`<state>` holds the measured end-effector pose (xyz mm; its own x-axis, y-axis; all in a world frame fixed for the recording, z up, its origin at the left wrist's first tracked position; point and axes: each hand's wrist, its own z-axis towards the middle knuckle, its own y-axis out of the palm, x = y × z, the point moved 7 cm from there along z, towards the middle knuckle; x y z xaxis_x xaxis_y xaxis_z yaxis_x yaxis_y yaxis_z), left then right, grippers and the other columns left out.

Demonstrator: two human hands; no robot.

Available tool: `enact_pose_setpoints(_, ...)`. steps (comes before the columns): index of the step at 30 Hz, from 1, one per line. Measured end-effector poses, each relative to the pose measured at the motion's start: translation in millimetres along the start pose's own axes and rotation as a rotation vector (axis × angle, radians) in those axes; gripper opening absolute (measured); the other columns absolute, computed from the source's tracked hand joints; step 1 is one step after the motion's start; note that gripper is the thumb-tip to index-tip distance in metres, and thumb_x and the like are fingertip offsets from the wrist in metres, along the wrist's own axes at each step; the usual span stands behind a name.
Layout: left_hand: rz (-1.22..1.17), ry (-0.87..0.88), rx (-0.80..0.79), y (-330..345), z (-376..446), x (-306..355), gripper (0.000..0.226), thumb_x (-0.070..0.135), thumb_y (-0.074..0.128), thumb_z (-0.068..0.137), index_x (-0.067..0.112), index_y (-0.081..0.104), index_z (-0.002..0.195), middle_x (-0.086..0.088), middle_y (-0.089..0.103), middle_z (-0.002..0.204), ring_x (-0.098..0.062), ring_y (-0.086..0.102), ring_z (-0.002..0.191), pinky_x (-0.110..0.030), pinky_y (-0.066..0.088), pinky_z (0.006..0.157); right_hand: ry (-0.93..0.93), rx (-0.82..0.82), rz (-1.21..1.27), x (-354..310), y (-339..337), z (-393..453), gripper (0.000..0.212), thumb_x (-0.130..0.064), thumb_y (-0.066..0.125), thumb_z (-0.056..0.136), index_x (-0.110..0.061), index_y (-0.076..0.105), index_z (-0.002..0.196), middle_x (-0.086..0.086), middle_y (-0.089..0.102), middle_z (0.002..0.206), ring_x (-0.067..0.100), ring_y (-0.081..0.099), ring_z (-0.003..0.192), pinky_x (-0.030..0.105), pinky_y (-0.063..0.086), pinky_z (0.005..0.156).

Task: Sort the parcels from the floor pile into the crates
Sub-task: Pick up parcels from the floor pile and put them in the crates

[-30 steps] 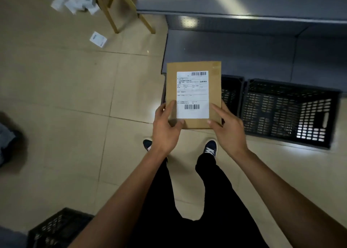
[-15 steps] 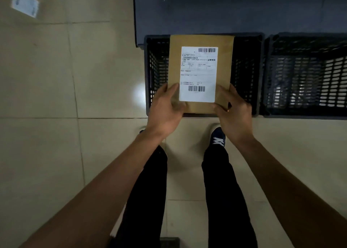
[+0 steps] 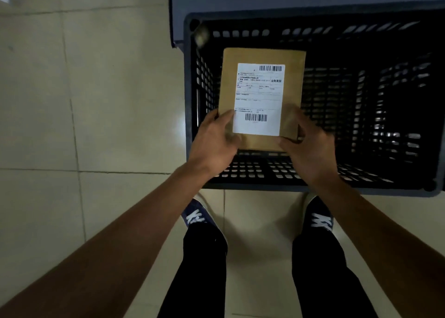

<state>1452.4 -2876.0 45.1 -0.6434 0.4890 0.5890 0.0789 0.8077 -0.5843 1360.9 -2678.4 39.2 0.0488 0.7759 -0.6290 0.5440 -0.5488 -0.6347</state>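
Parcel (image 3: 261,76) now lower over crate (image 3: 313,187), 2 hands (image 3: 216,141) gripping, shoes (image 3: 196,217) below

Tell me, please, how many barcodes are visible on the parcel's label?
2: one barcode at the label's top right, another near its bottom centre. The parcel hides any on its underside.

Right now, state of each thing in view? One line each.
Brown parcel: held over the open crate, label side up, not yet released.
White shipping label: stuck flat on the parcel, barcodes facing the camera.
Black crate: on the floor, open top, looks empty where visible.
Left hand: grips the parcel's near left corner.
Right hand: grips the parcel's near right corner.
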Motion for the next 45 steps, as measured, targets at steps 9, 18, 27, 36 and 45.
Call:
enact_pose_setpoints(9,-0.053,-0.149,-0.015,36.8,53.3,-35.7,0.048,0.026,0.063,0.097,0.027,0.051,0.144,-0.003,0.048,0.134,-0.020,0.050,0.125,-0.029,0.042,0.104,-0.038,-0.079,-0.107,23.0,58.2,59.5,0.070,-0.017,0.075,0.087,-0.035,0.043,0.147,0.002,0.065,0.131,0.024,0.064,0.112,0.031,0.056,0.091)
enact_pose_setpoints(18,-0.066,-0.222,0.017,47.2,64.4,-55.3,0.053,0.023,0.061,0.095,0.025,0.048,0.146,-0.002,0.041,0.146,-0.019,0.047,0.131,-0.016,0.031,0.096,-0.076,-0.102,-0.211,20.9,87.7,72.7,0.072,-0.021,0.075,0.090,-0.031,0.037,0.150,0.005,0.059,0.140,0.031,0.064,0.115,0.041,0.056,0.098)
enact_pose_setpoints(27,-0.018,-0.243,-0.015,67.9,58.9,-59.5,0.074,0.028,0.056,0.098,0.011,0.022,0.161,-0.016,0.007,0.167,-0.034,0.010,0.154,-0.042,0.018,0.127,-0.120,-0.125,-0.199,28.6,101.5,72.3,0.076,-0.004,0.067,0.089,-0.021,0.033,0.155,0.006,0.042,0.157,0.032,0.056,0.127,0.041,0.048,0.108)
enact_pose_setpoints(36,0.201,-0.061,-0.068,67.0,47.6,-60.2,0.039,0.025,0.057,0.097,0.007,0.052,0.132,-0.010,0.028,0.151,-0.030,0.025,0.148,-0.048,0.041,0.114,-0.111,-0.245,-0.150,36.9,111.3,70.7,0.081,-0.003,0.063,0.087,-0.020,0.027,0.158,0.001,0.033,0.163,0.029,0.050,0.135,0.040,0.042,0.114)
enact_pose_setpoints(45,0.442,-0.072,-0.297,77.0,43.2,-73.2,0.065,0.037,0.056,0.100,0.014,0.028,0.155,-0.014,-0.018,0.168,-0.032,-0.015,0.156,-0.052,0.025,0.123,-0.139,-0.487,-0.586,39.0,115.5,71.2,0.097,-0.020,0.061,0.096,-0.021,-0.011,0.161,0.005,-0.005,0.170,0.038,0.041,0.140,0.048,0.046,0.106)
